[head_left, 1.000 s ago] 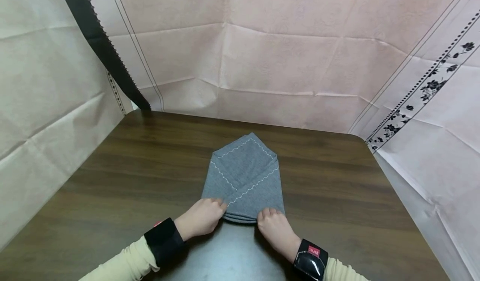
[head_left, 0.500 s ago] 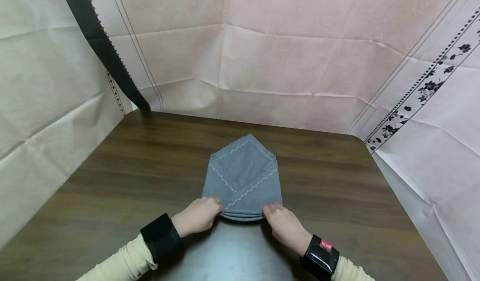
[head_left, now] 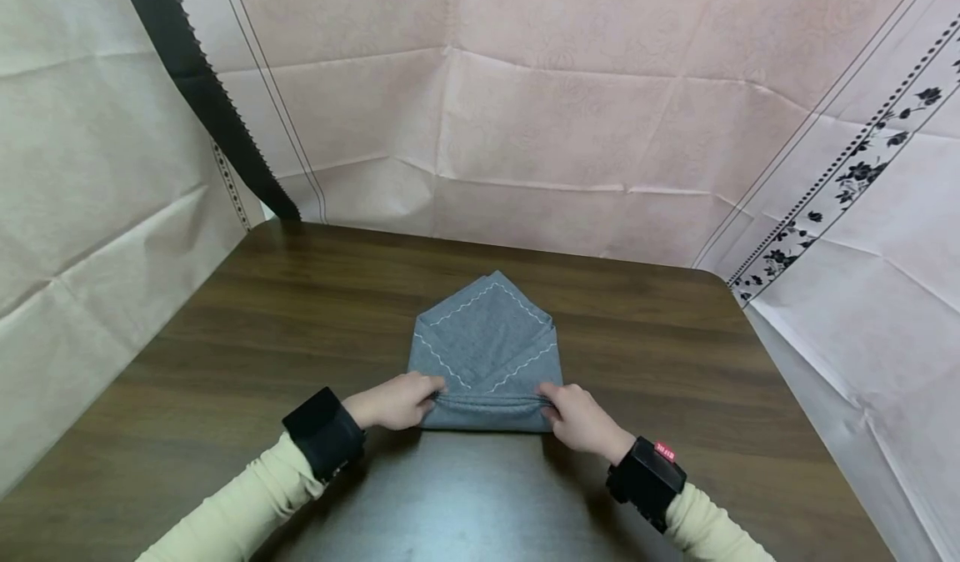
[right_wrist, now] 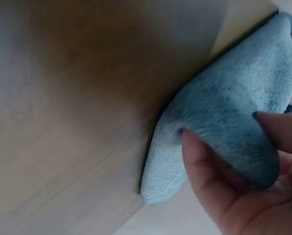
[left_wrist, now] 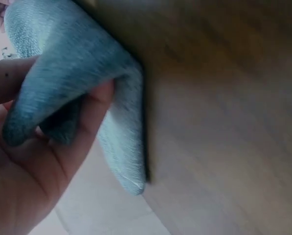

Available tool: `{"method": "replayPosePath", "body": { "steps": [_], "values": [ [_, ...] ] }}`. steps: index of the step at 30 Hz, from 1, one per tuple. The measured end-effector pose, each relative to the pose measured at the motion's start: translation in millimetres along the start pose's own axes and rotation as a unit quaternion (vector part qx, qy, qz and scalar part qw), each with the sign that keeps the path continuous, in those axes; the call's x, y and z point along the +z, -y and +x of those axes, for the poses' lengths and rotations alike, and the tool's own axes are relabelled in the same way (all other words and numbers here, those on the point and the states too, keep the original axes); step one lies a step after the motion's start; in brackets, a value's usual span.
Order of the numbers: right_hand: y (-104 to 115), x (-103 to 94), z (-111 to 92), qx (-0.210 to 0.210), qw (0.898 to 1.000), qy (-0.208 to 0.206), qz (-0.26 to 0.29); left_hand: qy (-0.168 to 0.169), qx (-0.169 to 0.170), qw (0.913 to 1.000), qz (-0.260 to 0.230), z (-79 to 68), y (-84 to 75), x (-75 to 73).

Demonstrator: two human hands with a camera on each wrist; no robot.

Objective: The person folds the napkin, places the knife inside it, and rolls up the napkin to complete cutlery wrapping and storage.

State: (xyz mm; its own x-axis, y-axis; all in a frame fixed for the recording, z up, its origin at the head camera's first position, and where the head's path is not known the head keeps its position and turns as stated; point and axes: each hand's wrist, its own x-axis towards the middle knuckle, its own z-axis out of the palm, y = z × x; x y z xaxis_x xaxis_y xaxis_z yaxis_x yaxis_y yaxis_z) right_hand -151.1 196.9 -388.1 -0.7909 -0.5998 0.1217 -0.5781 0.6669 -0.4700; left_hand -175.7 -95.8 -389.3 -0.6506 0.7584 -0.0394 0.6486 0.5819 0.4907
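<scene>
A folded grey-blue cloth [head_left: 487,328] with white wavy stitching lies on the table, its far end coming to a point. Its near edge is lifted and turned back as a thick layered fold. My left hand [head_left: 401,399] pinches the left end of that fold; in the left wrist view the cloth [left_wrist: 72,63] passes between thumb and fingers. At the right end, my right hand [head_left: 581,416] pinches the same fold. The right wrist view has the cloth [right_wrist: 224,112] bulging over the fingers, with the thumb on its other side. The fold's underside is mostly hidden.
The dark brown wooden table [head_left: 660,362] has rounded far corners. Behind it hangs a pale creased sheet [head_left: 555,120], with a black strip [head_left: 202,78] at left and a black floral border [head_left: 855,178] at right. Both wrists wear black bands.
Both hands have lifted the cloth's near edge and moved it away from the body, turning it over onto the cloth. The right hand has also shifted slightly right.
</scene>
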Motion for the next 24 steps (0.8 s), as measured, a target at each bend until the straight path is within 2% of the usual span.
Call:
{"method": "replayPosePath", "body": {
  "steps": [6, 10, 13, 17, 20, 23, 24],
  "values": [
    [-12, 0.4, 10, 0.022, 1.0, -0.007, -0.001, 0.006, -0.012, 0.9999, 0.009, 11.7, 11.5, -0.3],
    [-14, 5.5, 15, 0.037, 0.998, -0.025, -0.035, -0.016, -0.016, 0.9981, 0.058, 14.6, 8.6, 2.5],
    [-12, 10.6, 17, 0.055, 0.996, -0.041, -0.061, -0.043, -0.028, 0.9934, 0.103, 14.0, 2.2, 6.2],
    [-9, 16.4, 20, 0.077, 0.991, -0.059, -0.093, -0.076, -0.055, 0.9829, 0.158, 12.7, -6.5, 11.7],
    [-7, 18.3, 20, 0.09, 0.988, -0.057, -0.113, -0.097, -0.084, 0.9714, 0.2, 12.4, -9.1, 15.0],
    [-5, 18.4, 20, 0.089, 0.981, -0.06, -0.162, -0.125, -0.102, 0.9553, 0.248, 11.9, -8.9, 17.2],
    [-4, 18.4, 20, 0.088, 0.976, -0.065, -0.186, -0.136, -0.099, 0.9481, 0.27, 12.2, -8.0, 18.0]
  ]
}}
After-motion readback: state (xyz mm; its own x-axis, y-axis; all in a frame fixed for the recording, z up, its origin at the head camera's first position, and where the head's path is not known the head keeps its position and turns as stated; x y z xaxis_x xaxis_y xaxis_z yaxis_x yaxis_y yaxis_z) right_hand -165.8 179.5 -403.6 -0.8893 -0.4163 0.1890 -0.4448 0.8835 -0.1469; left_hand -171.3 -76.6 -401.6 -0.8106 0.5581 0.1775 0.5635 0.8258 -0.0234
